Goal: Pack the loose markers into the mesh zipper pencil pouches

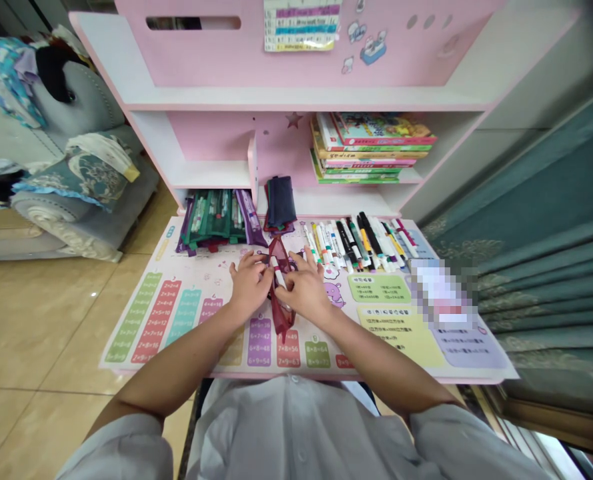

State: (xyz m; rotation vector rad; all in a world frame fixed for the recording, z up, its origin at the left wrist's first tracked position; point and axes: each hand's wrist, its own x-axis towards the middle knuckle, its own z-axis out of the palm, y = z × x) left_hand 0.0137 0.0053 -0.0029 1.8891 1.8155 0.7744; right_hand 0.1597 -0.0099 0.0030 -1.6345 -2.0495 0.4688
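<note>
In front of me a dark red mesh pencil pouch lies lengthwise on the desk, its mouth spread apart. A white marker with a dark red band rests in the opening. My left hand grips the pouch's left edge, its thumb and forefinger beside the marker. On the opposite side, my right hand holds the right edge, with the thumb by the marker's lower end. Some fingertips of both hands are hidden behind the mesh.
Loose markers lie in a row at the back right. Filled green and purple mesh pouches are at the back left, beside a stack of dark pouches. Books lie on the shelf. A blurred flat object is at right.
</note>
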